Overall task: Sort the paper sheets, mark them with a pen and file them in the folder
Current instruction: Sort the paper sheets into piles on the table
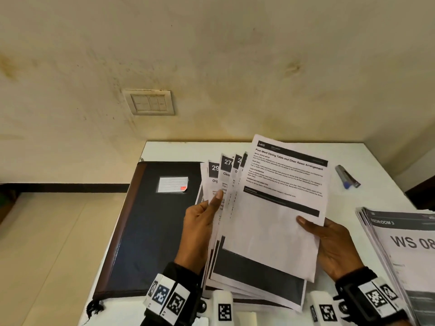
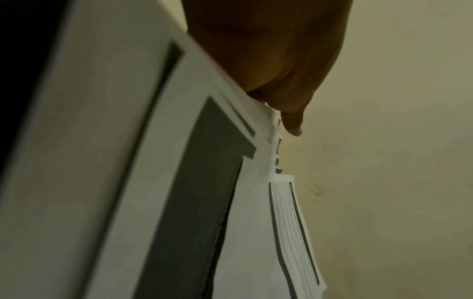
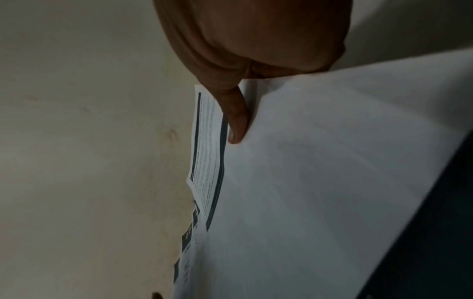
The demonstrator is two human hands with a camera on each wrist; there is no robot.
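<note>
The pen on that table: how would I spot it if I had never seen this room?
Start at the white table against the cream wall and look to its far right corner, beyond the fanned sheets that the two hands hold. There the pen lies alone on bare tabletop, apart from every paper. It is the only small slim object, grey with a blue tip.

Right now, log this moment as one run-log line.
stage: sorting | left hand: holds fanned sheets | right hand: holds top sheet | folder: closed | pen: on table, untouched
</note>
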